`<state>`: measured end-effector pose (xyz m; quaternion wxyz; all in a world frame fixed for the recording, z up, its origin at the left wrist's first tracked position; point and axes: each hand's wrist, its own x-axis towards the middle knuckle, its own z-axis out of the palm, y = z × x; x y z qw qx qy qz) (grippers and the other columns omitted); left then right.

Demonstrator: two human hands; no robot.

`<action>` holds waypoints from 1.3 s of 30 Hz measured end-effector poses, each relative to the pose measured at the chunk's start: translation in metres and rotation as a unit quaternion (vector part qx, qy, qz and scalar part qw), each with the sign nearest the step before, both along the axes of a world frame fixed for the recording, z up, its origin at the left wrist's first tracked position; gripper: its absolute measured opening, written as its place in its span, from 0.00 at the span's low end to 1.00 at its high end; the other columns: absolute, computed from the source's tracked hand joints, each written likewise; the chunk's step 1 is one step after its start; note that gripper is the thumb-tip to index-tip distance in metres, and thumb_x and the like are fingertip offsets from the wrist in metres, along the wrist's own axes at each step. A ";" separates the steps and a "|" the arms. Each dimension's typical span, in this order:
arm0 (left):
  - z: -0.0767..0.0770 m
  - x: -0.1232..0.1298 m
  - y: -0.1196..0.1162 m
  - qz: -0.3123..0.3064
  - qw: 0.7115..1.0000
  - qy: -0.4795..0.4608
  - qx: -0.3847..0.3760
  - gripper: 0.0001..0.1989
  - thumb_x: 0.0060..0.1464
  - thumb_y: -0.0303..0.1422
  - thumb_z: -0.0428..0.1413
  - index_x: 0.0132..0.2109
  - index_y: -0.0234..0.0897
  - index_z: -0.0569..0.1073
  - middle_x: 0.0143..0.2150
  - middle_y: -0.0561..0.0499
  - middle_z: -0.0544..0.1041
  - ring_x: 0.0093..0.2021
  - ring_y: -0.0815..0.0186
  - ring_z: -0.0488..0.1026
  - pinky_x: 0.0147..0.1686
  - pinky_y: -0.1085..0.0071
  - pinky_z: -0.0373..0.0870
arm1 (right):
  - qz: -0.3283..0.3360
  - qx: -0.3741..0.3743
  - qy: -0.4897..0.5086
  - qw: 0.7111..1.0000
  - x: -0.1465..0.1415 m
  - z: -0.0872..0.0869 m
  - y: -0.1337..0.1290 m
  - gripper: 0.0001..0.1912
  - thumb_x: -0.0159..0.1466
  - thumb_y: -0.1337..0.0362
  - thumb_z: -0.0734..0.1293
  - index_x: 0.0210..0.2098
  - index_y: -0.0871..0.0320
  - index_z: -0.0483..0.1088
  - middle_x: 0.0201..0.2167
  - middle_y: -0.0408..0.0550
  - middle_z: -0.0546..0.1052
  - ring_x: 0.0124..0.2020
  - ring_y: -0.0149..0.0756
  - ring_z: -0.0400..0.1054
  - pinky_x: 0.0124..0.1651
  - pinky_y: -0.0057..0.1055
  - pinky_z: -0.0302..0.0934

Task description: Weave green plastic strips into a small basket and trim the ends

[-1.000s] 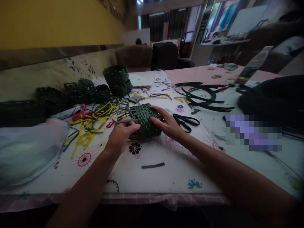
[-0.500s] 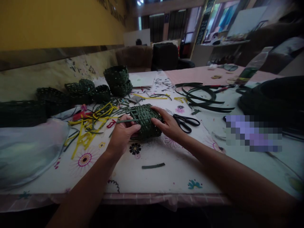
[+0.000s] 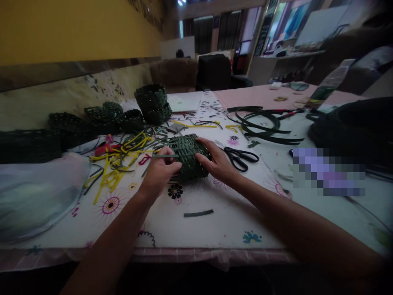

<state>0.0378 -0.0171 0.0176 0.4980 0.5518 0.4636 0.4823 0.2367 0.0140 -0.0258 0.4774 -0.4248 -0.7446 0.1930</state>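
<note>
A dark green woven basket (image 3: 188, 157) lies on its side on the flowered tablecloth (image 3: 227, 229), between my hands. My left hand (image 3: 161, 168) is at its left end, thumb and fingers pinched on a thin green strip (image 3: 164, 156) that sticks out to the left. On the basket's right side, my right hand (image 3: 216, 160) is wrapped with the thumb in front and the fingers over the top. Black-handled scissors (image 3: 242, 157) lie just right of that hand. A short cut green strip (image 3: 198, 213) rests nearer the front edge.
Yellow and green scraps (image 3: 118, 159) are scattered at the left, by a plastic bag (image 3: 39, 200). Finished woven baskets (image 3: 151, 102) stand behind them. Coiled green strips (image 3: 260, 125), a bottle (image 3: 328, 86) and a large dark coil (image 3: 346, 131) are at the right.
The fingers of my left hand have curled in more around the strip. The basket and my right hand are almost unmoved.
</note>
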 end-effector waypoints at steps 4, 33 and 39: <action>-0.003 -0.004 0.003 -0.022 0.999 0.023 0.014 0.16 0.41 0.31 0.62 0.30 0.39 0.59 0.26 0.59 0.60 0.28 0.72 0.62 0.28 0.75 0.65 | 0.007 -0.037 0.019 0.999 -0.002 0.003 -0.003 0.27 0.63 0.52 0.67 0.59 0.53 0.64 0.60 0.57 0.71 0.63 0.53 0.64 0.66 0.56 0.57; -0.006 -0.003 0.007 -0.050 0.988 0.111 0.092 0.14 0.45 0.30 0.59 0.28 0.39 0.57 0.26 0.58 0.57 0.28 0.70 0.54 0.30 0.72 0.50 | -0.017 -0.108 0.016 0.994 -0.015 0.015 -0.003 0.40 0.50 0.52 0.76 0.58 0.50 0.60 0.56 0.55 0.69 0.58 0.55 0.66 0.60 0.57 0.62; -0.005 -0.003 0.007 -0.025 0.980 0.157 0.122 0.14 0.44 0.29 0.57 0.27 0.39 0.56 0.25 0.58 0.56 0.28 0.69 0.53 0.29 0.71 0.47 | -0.043 -0.131 0.006 0.990 -0.019 0.021 -0.008 0.40 0.49 0.57 0.76 0.59 0.51 0.59 0.56 0.57 0.69 0.56 0.55 0.66 0.59 0.56 0.63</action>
